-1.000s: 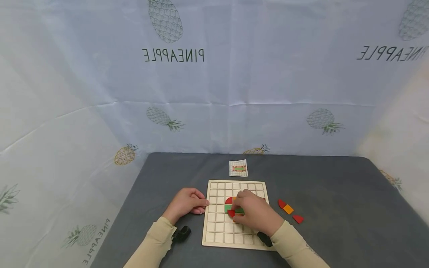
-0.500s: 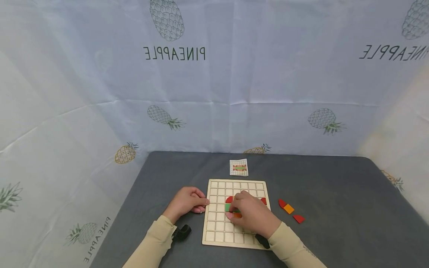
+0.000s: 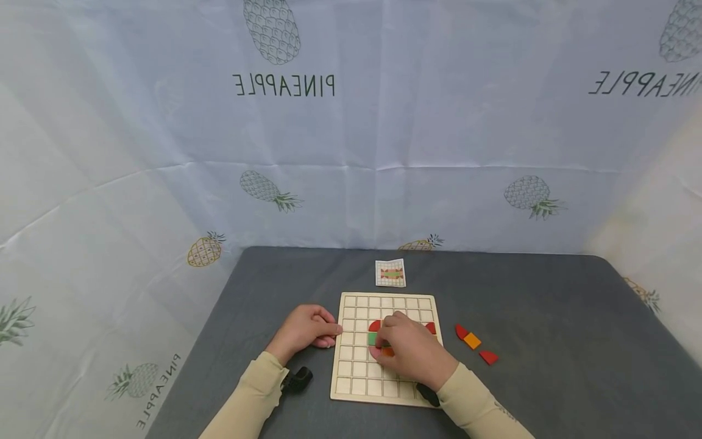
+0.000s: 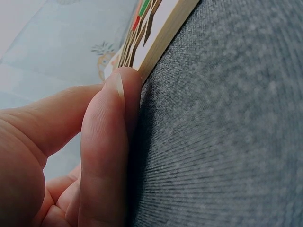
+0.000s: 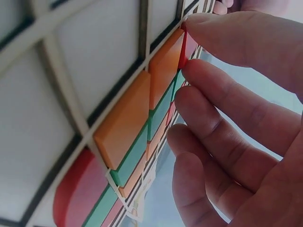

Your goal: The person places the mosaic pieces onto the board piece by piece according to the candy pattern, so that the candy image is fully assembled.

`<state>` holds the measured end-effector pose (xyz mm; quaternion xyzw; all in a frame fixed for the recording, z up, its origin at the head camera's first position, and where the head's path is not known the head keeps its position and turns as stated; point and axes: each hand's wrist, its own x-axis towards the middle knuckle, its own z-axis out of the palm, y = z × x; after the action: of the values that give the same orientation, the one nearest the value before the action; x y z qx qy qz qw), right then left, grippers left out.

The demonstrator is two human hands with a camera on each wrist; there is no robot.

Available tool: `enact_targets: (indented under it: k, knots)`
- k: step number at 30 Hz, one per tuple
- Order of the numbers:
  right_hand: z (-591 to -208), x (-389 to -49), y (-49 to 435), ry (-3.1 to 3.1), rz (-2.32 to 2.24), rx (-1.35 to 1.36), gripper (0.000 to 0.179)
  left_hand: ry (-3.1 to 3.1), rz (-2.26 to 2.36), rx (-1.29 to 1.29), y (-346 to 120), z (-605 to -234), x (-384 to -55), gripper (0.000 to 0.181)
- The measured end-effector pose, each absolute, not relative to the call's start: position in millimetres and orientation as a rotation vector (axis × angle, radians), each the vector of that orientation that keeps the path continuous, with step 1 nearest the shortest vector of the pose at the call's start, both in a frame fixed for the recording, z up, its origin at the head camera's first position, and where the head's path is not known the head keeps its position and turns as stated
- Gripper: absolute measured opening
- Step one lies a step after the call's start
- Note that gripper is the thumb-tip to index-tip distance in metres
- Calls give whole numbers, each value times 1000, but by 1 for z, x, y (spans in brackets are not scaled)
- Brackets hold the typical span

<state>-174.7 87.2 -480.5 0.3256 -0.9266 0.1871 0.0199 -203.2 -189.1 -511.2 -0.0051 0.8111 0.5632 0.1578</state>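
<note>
My left hand (image 3: 306, 329) holds the left edge of a wooden grid board (image 3: 351, 371), its thumb and fingertip against the rim (image 4: 158, 42). On the board, my right hand (image 3: 412, 347) pinches a red quarter-round tile (image 5: 188, 47) between thumb and index finger, at the near left corner of a tile pattern. This tile seems to lie in its square, beside an orange tile (image 5: 165, 66). A green row, with one green tile (image 3: 373, 338) showing at its left end, runs behind. Red tiles mark the far left (image 3: 375, 325) and right; my right hand hides much of the pattern.
Right of the board, two red tiles (image 3: 488, 357) and an orange square (image 3: 471, 340) lie on the dark grey table (image 3: 548, 317). A small printed pattern card (image 3: 390, 273) lies behind the board. A pineapple-print curtain (image 3: 455, 122) hangs at the back.
My right hand has shifted slightly left, and the red quarter-round tile has moved with it into the corner square. My left hand stays at the board's edge.
</note>
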Motion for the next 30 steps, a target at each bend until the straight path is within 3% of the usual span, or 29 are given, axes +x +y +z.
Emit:
enact_targets:
  k: [30]
  knots:
    - [-477,-176,85,-2919,557,994,14,2326,1604,-41,-187,-509,-204,30]
